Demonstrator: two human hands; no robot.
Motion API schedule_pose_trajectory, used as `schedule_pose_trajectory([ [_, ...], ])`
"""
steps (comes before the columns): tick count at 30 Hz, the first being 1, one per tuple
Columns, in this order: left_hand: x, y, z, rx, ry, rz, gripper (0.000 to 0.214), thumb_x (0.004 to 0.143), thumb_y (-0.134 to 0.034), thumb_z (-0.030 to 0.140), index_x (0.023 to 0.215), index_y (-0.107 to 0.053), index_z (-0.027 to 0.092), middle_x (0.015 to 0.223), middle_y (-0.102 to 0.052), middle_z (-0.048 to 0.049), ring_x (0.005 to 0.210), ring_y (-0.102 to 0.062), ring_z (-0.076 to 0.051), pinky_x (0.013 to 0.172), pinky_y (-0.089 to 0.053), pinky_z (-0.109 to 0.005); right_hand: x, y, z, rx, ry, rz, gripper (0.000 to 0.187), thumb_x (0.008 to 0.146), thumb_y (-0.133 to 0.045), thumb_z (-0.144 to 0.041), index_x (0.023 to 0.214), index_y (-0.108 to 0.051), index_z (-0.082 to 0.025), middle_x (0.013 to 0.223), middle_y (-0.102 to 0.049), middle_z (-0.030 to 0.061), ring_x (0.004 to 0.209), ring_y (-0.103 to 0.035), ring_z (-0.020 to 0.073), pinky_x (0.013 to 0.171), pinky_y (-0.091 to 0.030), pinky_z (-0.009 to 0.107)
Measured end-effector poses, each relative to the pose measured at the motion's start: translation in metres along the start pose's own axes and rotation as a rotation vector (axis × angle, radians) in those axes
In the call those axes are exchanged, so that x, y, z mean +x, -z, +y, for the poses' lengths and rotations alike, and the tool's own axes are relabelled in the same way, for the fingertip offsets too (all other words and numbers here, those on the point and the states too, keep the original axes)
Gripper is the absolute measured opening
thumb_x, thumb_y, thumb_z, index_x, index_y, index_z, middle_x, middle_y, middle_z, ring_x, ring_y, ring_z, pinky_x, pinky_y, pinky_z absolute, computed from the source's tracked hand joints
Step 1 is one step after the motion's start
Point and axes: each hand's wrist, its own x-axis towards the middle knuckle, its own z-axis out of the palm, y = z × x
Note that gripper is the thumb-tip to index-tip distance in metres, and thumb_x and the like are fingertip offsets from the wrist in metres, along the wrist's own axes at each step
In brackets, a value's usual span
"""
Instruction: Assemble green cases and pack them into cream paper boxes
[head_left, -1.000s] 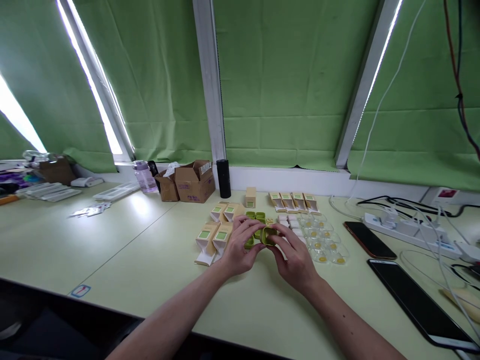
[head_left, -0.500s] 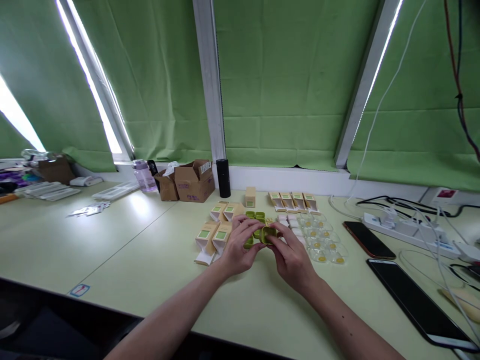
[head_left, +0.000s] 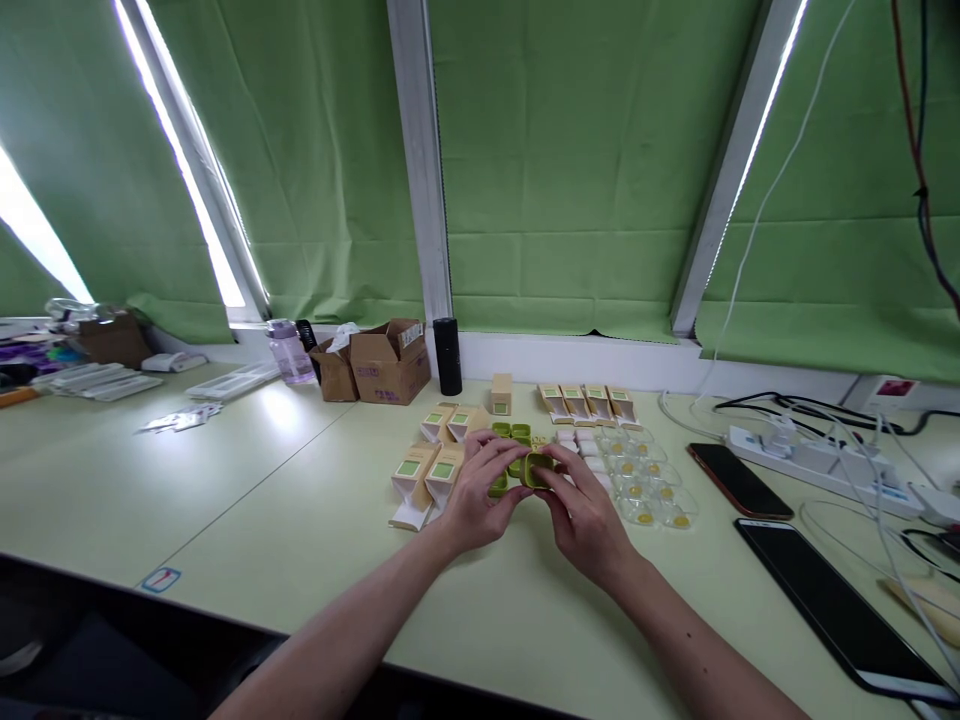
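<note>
Between my hands, slightly above the table, is a small green square container (head_left: pixel 537 470) with its hollow side toward me. My left hand (head_left: pixel 484 495) pinches its left side, and my right hand (head_left: pixel 589 510) grips the right side with fingertips at its rim. Several more green containers (head_left: pixel 511 431) lie behind and beneath my fingers, partly hidden. Open cardboard boxes (head_left: pixel 415 475) with green labels lie left of my left hand. Right of the container are pale pink-white blocks (head_left: pixel 592 464) and clear plastic shells (head_left: pixel 642 490) with yellow spots.
One closed small box (head_left: pixel 501 394) and a row of open boxes (head_left: pixel 585 404) stand farther back. A black cylinder (head_left: pixel 448 357) and brown cartons (head_left: pixel 388 365) are near the wall. Phones (head_left: pixel 832 600), a power strip (head_left: pixel 814 460) and loose cables occupy the right side.
Hardly anything differs: both hands keep their hold on the green container, which has shifted or tilted very slightly at most.
</note>
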Motion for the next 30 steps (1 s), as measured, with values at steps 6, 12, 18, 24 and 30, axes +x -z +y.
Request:
schedule_pose_trajectory([
  [6, 0.0014, 0.0002, 0.001, -0.005, 0.006, 0.012, 0.046, 0.094, -0.075, 0.026, 0.138, -0.064, 0.022, 0.12, -0.073, -0.0141, 0.11, -0.061, -0.031, 0.102, -0.046, -0.054, -0.001, 0.0007, -0.0003, 0.034, -0.027, 0.041, 0.036, 0.101, -0.059, -0.012, 0.135, -0.062, -0.022, 0.136, -0.068, 0.017, 0.13, -0.067, 0.0302, 0.107, -0.061, 0.05],
  [12, 0.0037, 0.0003, 0.0017, -0.005, 0.076, 0.029, 0.034, 0.097, -0.071, 0.033, 0.127, -0.07, 0.019, 0.112, -0.075, -0.0137, 0.106, -0.062, -0.03, 0.099, -0.048, -0.052, -0.0035, 0.0036, -0.0048, 0.123, -0.092, 0.029, 0.053, 0.099, -0.059, -0.012, 0.149, -0.05, -0.025, 0.152, -0.059, 0.0172, 0.143, -0.056, 0.0335, 0.094, -0.066, 0.047],
  [18, 0.0018, -0.0032, -0.004, -0.051, 0.136, 0.053, 0.028, 0.101, -0.066, 0.041, 0.114, -0.074, 0.018, 0.096, -0.077, -0.012, 0.103, -0.057, -0.03, 0.091, -0.051, -0.046, -0.0036, 0.0033, -0.0055, 0.178, -0.123, -0.002, 0.062, 0.099, -0.054, -0.009, 0.156, -0.045, -0.032, 0.155, -0.056, 0.014, 0.14, -0.058, 0.0331, 0.084, -0.067, 0.042],
  [24, 0.001, -0.0022, -0.0021, -0.05, 0.224, 0.025, 0.032, 0.103, -0.061, 0.047, 0.096, -0.074, 0.019, 0.081, -0.072, -0.0098, 0.098, -0.056, -0.028, 0.083, -0.051, -0.04, -0.0047, -0.0003, -0.0017, 0.182, -0.102, 0.0, 0.065, 0.099, -0.051, -0.006, 0.157, -0.044, -0.035, 0.152, -0.057, 0.0136, 0.135, -0.061, 0.0311, 0.086, -0.066, 0.042],
  [30, 0.0013, -0.0009, 0.0004, -0.035, 0.286, -0.016, 0.048, 0.106, -0.052, 0.051, 0.075, -0.069, 0.019, 0.075, -0.062, -0.0083, 0.091, -0.056, -0.026, 0.076, -0.047, -0.036, -0.0055, -0.0016, -0.001, 0.165, -0.114, 0.009, 0.054, 0.101, -0.05, -0.006, 0.149, -0.053, -0.032, 0.145, -0.059, 0.0145, 0.132, -0.063, 0.0297, 0.093, -0.065, 0.045],
])
